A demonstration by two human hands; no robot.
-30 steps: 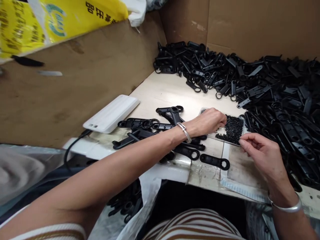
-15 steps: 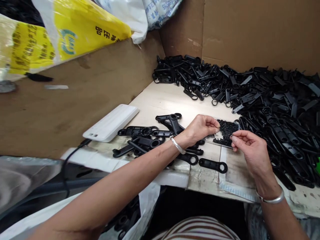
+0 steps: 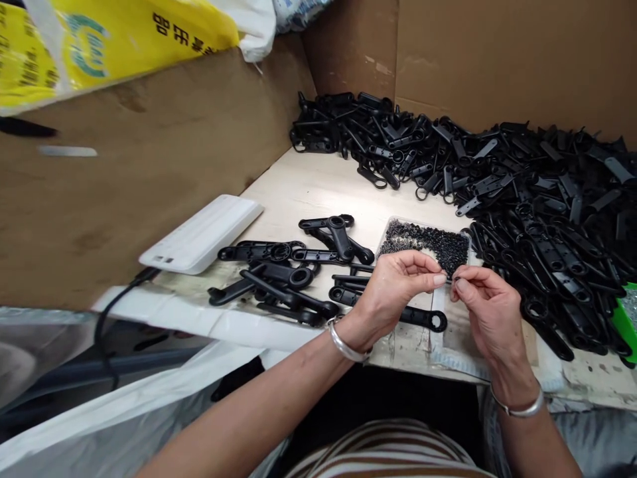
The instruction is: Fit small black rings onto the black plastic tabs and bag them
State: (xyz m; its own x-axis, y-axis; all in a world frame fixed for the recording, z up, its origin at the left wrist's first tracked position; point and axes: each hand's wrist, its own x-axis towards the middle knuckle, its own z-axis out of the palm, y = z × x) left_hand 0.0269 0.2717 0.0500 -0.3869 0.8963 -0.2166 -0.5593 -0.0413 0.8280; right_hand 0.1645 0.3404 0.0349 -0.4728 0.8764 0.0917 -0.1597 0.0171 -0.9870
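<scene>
A shallow clear tray (image 3: 428, 253) of tiny black pieces (image 3: 450, 251) lies just beyond my fingertips. My left hand (image 3: 391, 292) is closed in a pinch at the tray's near edge; whatever its fingertips hold is too small to make out. Close beside it, my right hand (image 3: 492, 312) also pinches, with a tiny dark speck showing between thumb and forefinger. The two sets of fingertips almost meet. Under my left hand lies a flat black plastic arm (image 3: 423, 317) with a ring at its end, partly hidden by that hand.
A loose group of black plastic arms (image 3: 283, 275) lies left of my hands. A large heap of them (image 3: 497, 172) fills the back and right. A white corded device (image 3: 202, 232) sits at the left by a cardboard wall (image 3: 149, 172). A green container (image 3: 628, 325) stands far right.
Both hands have drawn back from over the tray toward me, and their fingertips have come closer together. More of the tray shows now. The view has shifted slightly.
</scene>
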